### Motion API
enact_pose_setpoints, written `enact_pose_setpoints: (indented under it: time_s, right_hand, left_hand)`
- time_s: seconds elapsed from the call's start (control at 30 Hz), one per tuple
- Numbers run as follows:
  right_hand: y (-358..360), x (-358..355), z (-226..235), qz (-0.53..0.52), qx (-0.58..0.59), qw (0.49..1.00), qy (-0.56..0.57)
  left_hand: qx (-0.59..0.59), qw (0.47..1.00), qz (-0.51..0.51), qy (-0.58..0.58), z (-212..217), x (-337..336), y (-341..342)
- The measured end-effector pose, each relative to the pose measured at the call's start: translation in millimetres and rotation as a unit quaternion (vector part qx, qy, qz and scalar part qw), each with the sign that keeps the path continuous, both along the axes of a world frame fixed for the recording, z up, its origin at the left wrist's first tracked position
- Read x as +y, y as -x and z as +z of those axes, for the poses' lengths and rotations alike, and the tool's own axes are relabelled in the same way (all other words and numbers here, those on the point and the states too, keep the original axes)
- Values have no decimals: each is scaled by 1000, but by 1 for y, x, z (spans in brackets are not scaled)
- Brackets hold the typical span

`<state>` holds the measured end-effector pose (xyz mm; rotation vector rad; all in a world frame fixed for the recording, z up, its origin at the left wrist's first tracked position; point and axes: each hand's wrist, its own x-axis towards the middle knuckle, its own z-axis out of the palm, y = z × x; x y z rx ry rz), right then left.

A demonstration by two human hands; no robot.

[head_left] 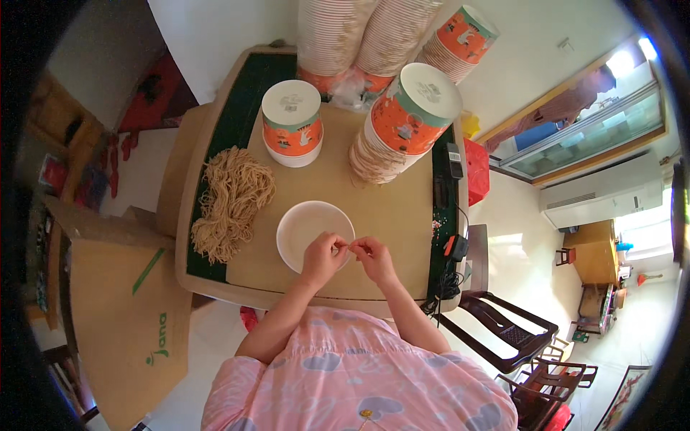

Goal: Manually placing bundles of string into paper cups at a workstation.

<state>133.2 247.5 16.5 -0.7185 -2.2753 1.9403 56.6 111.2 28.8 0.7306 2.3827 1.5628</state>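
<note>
Plainly, we see noodles (231, 201) heaped at nine o'clock of the white bowl (305, 228). Our left hand (323, 255) and right hand (374, 257) pinch something tiny over its rim; it might slip onto the surface (402, 215).

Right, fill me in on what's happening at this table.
A person in a pink top has both hands together over a white bowl. The left hand and right hand meet at the fingertips, pinching something too small to make out. A pile of tan noodles lies left of the bowl. Behind stand stacks of orange paper bowls, plus a shorter upturned stack.
</note>
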Motion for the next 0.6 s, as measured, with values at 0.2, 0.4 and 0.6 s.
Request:
enact_pose_setpoints:
  time_s: [0.2,0.4,0.6]
  right_hand:
    - [0,-1,1,-2,-18,1000,3]
    - [-1,-5,2,-14,-7,1000,-14]
    - [-3,-11,13,-4,37,992,-118]
  left_hand:
    - [-48,999,-8,10,4,-4,0]
    - [-65,998,1,1,-3,-1,-2]
    - [-147,989,10,-8,-5,-4,2]
